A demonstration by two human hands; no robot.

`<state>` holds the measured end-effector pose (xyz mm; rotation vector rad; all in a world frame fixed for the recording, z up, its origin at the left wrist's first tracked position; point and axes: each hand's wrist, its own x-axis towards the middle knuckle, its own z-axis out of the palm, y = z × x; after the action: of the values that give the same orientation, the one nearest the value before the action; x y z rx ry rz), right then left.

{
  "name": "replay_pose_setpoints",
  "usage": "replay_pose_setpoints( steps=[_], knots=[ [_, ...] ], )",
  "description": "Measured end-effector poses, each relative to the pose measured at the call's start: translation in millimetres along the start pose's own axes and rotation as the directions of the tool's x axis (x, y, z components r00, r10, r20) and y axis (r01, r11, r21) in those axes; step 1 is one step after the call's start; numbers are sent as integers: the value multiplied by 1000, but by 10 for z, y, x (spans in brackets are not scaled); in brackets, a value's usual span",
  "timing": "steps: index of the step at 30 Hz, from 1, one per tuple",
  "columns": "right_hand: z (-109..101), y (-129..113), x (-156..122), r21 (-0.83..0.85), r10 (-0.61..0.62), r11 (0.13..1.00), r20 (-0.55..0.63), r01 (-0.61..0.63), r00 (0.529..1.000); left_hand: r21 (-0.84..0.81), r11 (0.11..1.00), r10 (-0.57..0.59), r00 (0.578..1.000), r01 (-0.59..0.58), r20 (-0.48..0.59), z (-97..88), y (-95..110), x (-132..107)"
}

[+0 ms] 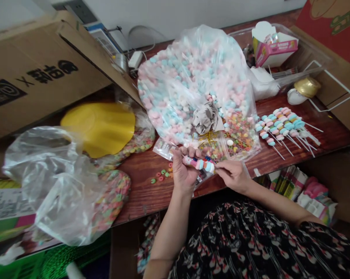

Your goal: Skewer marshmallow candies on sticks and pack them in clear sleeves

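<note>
My left hand (pixel 185 170) grips a candy skewer (pixel 200 164) threaded with pink, white and blue marshmallow pieces. My right hand (pixel 234 176) pinches the skewer's blue and white end. Behind my hands, a large transparent bag (pixel 189 85) holds pastel marshmallow pieces, and colored candy rings (pixel 241 133) lie heaped at its near corner. A small cellophane packet (pixel 163 149) sits just beyond my left hand. Several loose rings (pixel 160 175) lie on the wooden table (pixel 140 190) to its left. Finished skewers (pixel 285 130) lie in a group to the right.
A large cardboard box (pixel 38 66) leans in at the left, above a yellow plastic disc (pixel 99 130) and bulging bags of rings (pixel 76 190). A pink paper box (pixel 275 48) and gold tape roll (pixel 307 87) stand at the back right. Packaged goods (pixel 291 186) sit below the table edge.
</note>
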<state>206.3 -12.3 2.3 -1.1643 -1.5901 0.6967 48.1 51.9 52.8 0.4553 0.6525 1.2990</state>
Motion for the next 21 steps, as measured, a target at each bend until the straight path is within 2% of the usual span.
replay_pose_setpoints(
  steps=[1,2,4,6,8,11,13,14,15,17,19,21],
  knots=[
    [5,2,4,144,142,979,17,-143,990,-4,1000,4,1000,-4,9,0,2,4],
    [9,10,8,274,274,921,44,-276,961,-9,1000,7,1000,-6,21,-2,3,9],
    [10,33,18,452,451,772,107,-447,886,-16,1000,3,999,-3,44,-15,-2,20],
    [3,39,26,507,505,704,137,-498,852,7,1000,-14,998,14,61,-29,-18,26],
    [-9,21,27,456,484,755,99,-472,870,46,999,-29,997,26,65,-30,-46,21],
    [-32,-6,21,251,312,922,-27,-295,950,66,998,-24,999,21,39,0,-101,-3],
    [-44,12,15,24,91,996,-90,-90,992,66,998,-21,1000,21,0,24,-135,-20],
    [-50,31,14,-110,-34,994,-97,23,995,67,997,-24,999,26,-21,30,-149,-25],
    [-54,55,13,-242,-156,961,-84,132,984,63,998,-30,999,32,-37,30,-163,-27],
    [-62,102,14,-449,-345,842,-23,299,938,28,998,-46,998,47,-49,11,-184,-19],
    [-71,135,12,-554,-455,730,43,400,889,-28,997,-72,996,70,-53,-23,-201,5],
    [-82,148,6,-583,-516,659,108,475,849,-70,993,-100,992,95,-79,-50,-213,36]
  ],
)
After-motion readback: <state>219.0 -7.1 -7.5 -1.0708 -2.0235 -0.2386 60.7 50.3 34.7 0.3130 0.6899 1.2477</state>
